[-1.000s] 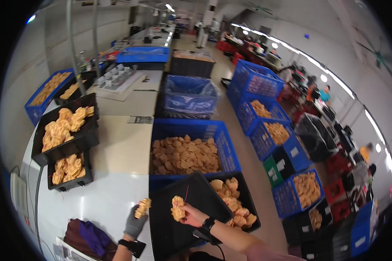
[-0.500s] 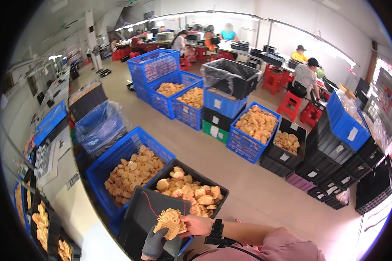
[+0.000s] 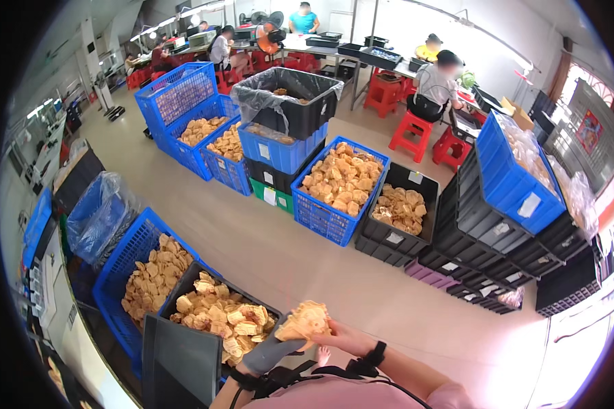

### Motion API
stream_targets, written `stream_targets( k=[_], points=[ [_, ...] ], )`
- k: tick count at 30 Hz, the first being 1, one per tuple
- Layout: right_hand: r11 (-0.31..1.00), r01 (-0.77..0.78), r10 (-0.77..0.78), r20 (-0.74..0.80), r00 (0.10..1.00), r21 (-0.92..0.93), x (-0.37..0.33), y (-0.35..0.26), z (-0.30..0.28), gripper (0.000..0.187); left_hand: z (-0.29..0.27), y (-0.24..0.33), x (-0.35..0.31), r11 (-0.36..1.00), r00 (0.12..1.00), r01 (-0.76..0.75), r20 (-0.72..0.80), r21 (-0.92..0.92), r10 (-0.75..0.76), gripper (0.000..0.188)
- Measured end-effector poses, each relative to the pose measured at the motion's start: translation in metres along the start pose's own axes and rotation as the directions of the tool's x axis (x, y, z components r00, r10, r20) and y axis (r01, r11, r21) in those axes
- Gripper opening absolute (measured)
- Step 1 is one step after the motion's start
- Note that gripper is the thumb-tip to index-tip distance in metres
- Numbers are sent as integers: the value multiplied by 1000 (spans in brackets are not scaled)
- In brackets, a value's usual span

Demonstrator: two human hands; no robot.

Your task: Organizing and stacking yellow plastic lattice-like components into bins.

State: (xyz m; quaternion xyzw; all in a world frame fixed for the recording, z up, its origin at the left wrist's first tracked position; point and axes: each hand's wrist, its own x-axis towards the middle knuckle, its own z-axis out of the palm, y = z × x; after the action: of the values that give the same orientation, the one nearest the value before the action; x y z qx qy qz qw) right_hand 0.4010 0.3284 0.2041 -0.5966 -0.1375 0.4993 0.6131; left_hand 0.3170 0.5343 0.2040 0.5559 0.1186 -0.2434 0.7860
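Note:
My left hand [image 3: 271,352], in a grey glove, is closed round the lower left side of a bundle of flat tan pieces [image 3: 305,322] with scalloped edges. My bare right hand [image 3: 348,339] grips the same bundle from the right. How many pieces are in it I cannot tell. The bundle is held up in front of me, at the right edge of a black crate [image 3: 177,294] heaped with similar tan pieces. Against the near side of that crate leans a dark flat tray [image 3: 181,356].
A blue mesh crate [image 3: 109,279] of tan pieces stands left of the black one. Across the aisle are another blue crate [image 3: 324,221], a black crate [image 3: 389,251] and stacked bins [image 3: 484,232]. People sit at benches behind, near red stools [image 3: 411,133].
The view has turned right, so crates appear further left. My hands have carried the tan bundle from over the dark tray to the black crate's right edge.

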Motion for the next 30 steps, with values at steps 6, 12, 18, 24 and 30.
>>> stream_targets(
  k=[6, 12, 18, 24, 30],
  points=[
    [991, 124, -130, -111, 985, -56, -11, 4, -67, 68, 21, 21, 94, 965, 962, 91, 271, -244, -22, 54],
    [761, -21, -201, -267, 942, -648, -25, -80, -125, 62, 10, 68, 183, 900, 916, 192, 402, -391, -21, 56],
    [932, 231, -343, -476, 810, -278, 32, -73, -229, 37, -40, 120, 293, 762, 831, 285, 546, -581, 105, 59],
    [991, -106, 121, -906, 406, 85, 52, 86, -358, 35, -98, 204, 397, 671, 932, 212, 354, -710, 81, 57],
    [959, -281, 100, -903, 418, -24, 37, 119, -408, 35, -120, 343, 506, 885, 898, -297, 210, -359, 386, 53]
  ],
)
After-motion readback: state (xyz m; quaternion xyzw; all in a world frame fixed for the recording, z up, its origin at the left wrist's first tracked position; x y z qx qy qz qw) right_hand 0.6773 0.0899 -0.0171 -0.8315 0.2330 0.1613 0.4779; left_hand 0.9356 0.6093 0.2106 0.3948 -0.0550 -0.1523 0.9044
